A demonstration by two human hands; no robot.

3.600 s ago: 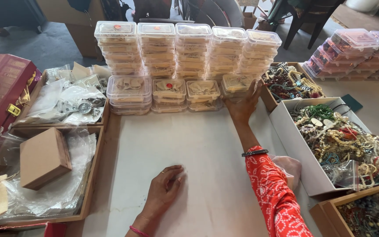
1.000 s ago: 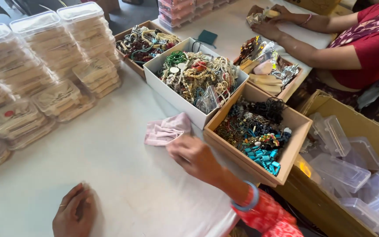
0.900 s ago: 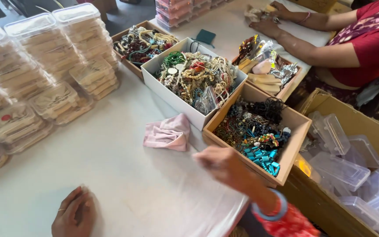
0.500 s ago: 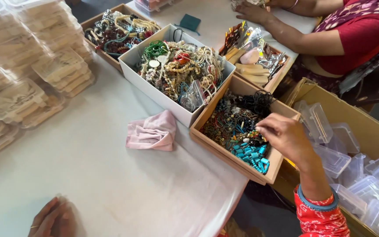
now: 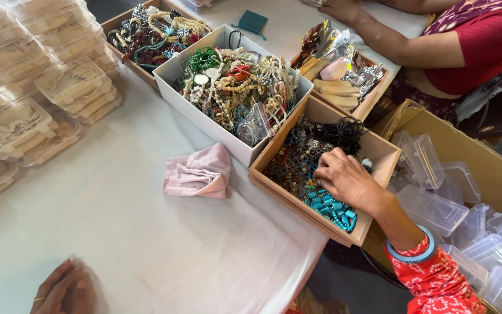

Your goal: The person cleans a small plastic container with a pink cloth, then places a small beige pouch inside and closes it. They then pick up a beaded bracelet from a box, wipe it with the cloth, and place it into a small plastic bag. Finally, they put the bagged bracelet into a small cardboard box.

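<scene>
While the left hand (image 5: 65, 289) is laid flat, fingers loosely spread and holding nothing, on the white table (image 5: 146, 232) at the lower edge, the right hand (image 5: 347, 180) is plunged into the brown cardboard box (image 5: 379, 152) of mixed beads, its fingers curled down among the strands (whether anything is pinched cannot be told). Turquoise beads (image 5: 331, 209) are seen just beside the wrist. A pink cloth (image 5: 200, 173) is lying near the box's left wall, and a white box (image 5: 175, 70) of necklaces is set against its far side.
</scene>
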